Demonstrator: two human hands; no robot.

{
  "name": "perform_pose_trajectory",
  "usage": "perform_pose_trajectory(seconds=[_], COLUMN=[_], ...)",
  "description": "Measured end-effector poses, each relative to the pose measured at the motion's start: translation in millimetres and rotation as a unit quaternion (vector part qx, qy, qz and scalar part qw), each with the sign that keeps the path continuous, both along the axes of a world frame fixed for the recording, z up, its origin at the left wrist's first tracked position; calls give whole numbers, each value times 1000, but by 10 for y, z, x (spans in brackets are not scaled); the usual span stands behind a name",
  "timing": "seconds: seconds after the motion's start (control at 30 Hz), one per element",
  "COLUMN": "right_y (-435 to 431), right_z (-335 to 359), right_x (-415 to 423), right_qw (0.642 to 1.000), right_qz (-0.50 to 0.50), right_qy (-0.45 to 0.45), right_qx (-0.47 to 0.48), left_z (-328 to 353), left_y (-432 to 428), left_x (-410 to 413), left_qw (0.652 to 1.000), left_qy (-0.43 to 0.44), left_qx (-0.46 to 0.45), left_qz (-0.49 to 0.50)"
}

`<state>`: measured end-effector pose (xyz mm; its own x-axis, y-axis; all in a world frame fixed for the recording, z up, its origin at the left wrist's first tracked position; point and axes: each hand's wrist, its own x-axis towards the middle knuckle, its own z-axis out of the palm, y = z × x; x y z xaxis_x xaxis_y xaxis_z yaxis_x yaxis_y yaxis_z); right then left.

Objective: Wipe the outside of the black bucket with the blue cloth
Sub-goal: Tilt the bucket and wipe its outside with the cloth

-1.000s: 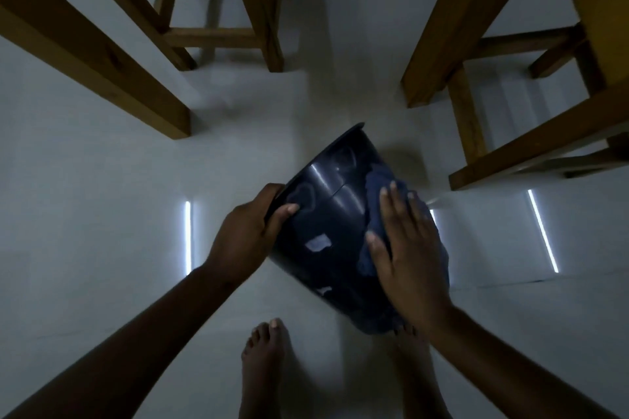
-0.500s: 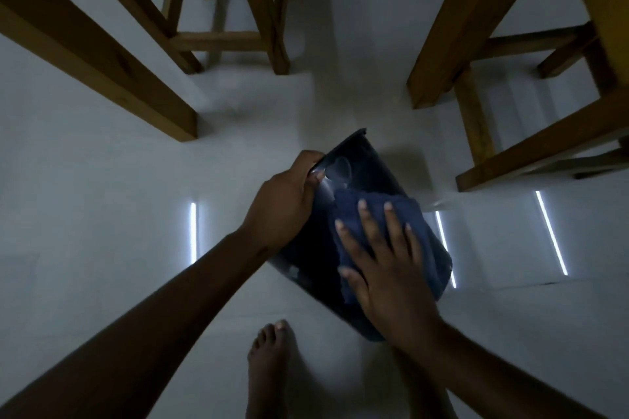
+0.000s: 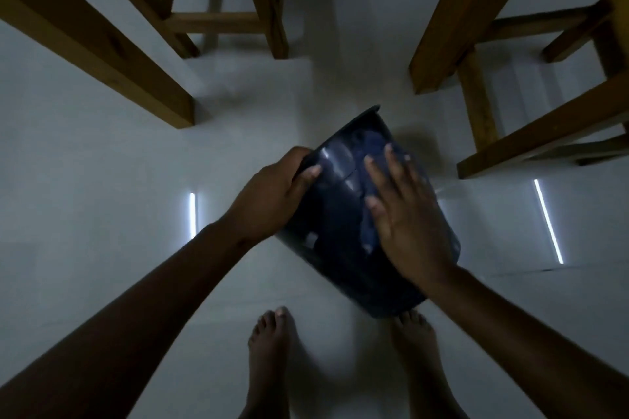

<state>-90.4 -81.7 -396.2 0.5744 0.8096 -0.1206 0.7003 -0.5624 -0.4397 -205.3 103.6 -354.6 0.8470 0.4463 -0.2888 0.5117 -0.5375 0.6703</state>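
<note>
Dim room w/ pale glossy floor, light strips reflected, wooden furniture legs upper left & right.

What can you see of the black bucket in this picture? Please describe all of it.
The black bucket is glossy, plastic by its look, with pale reflections on its curved wall. It is held tilted above the pale floor, its rim pointing away from the person and its base near the bare feet. The left hand grips the edge at its left side. The right hand lies flat on the wall, pressing the blue cloth against it. The inside is not visible.
</note>
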Motion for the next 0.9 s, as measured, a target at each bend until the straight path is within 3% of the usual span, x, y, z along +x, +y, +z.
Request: perform_pose_trajectory(seconds=[0.1,0.23,0.33,0.5,0.57,0.63,0.73,0.8,0.9], right_y=[-171,-395,-299,-217,-348,-405,-257,-127,-177], right_z=[-43,-24,-17,-50,-47,-14,5,11,-11], right_x=[150,-467,-349,128,-116,-424,-397,-132,152], right_qw=[991,997,995,992,997,997,991,998,991], right_qz=[-88,-1,57,-67,-51,29,88,21,-93], right_qy=[100,-38,-65,103,39,-33,-88,-50,93], right_qx=[25,-70,-46,22,-35,-70,-51,-26,23], left_z=[-14,-10,8,15,-1,-22,-5,0,-20], left_y=[-9,-25,-35,-71,-73,-73,-76,-50,-1], left_x=[-177,11,136,195,199,187,203,131,-58], left_qw=[999,995,997,998,998,997,998,1000,1000], left_qy=[21,-21,-41,-33,-27,-25,-39,-27,7], left_qx=[31,99,70,49,54,67,50,1,-10], left_qz=[19,7,-2,22,28,30,12,10,26])
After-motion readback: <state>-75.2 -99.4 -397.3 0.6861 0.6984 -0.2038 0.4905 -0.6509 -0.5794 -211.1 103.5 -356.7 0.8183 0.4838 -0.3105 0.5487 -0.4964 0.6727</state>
